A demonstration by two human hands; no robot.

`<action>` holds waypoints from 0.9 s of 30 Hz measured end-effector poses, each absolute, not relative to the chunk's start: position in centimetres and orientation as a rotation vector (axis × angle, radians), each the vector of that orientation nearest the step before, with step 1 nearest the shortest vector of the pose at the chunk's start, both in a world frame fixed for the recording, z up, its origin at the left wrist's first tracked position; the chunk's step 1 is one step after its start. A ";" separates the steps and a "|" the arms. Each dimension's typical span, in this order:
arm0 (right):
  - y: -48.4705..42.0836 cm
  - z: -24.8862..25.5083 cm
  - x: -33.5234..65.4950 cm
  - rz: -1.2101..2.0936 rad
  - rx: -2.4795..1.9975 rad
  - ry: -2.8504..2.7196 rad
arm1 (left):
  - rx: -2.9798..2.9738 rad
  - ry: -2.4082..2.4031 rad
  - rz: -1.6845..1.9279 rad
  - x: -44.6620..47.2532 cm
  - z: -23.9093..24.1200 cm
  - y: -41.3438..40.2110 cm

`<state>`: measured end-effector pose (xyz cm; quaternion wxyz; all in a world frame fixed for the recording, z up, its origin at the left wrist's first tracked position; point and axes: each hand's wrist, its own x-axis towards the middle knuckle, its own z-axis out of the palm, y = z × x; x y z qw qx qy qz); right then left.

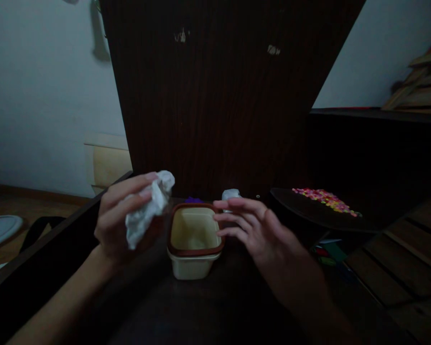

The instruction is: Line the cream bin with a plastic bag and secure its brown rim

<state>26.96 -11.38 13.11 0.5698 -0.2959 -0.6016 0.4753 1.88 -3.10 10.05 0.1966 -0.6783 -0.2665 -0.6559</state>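
Note:
My left hand (124, 218) is closed around a crumpled white cloth or tissue (149, 206), held up just left of a small square cream container (194, 239) with a brown rim. The container stands open and looks empty on a dark tabletop. My right hand (255, 227) is open, its fingers stretched toward the container's right rim, touching or nearly touching it. A small white object (231, 194) sits just behind the container, and a bit of something purple (193, 199) shows beside it.
A dark tray or plate (309, 213) at the right carries a scatter of small pink and yellow pieces (325, 199). A tall dark wooden panel (215, 96) rises behind the table. Wooden floor planks (409, 258) lie at the right, a white wall at the left.

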 end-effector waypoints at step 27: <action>-1.2 5.4 40.4 0.706 -1.468 -1.351 | -2.277 -1.799 -1.555 -0.5 -5.0 14.6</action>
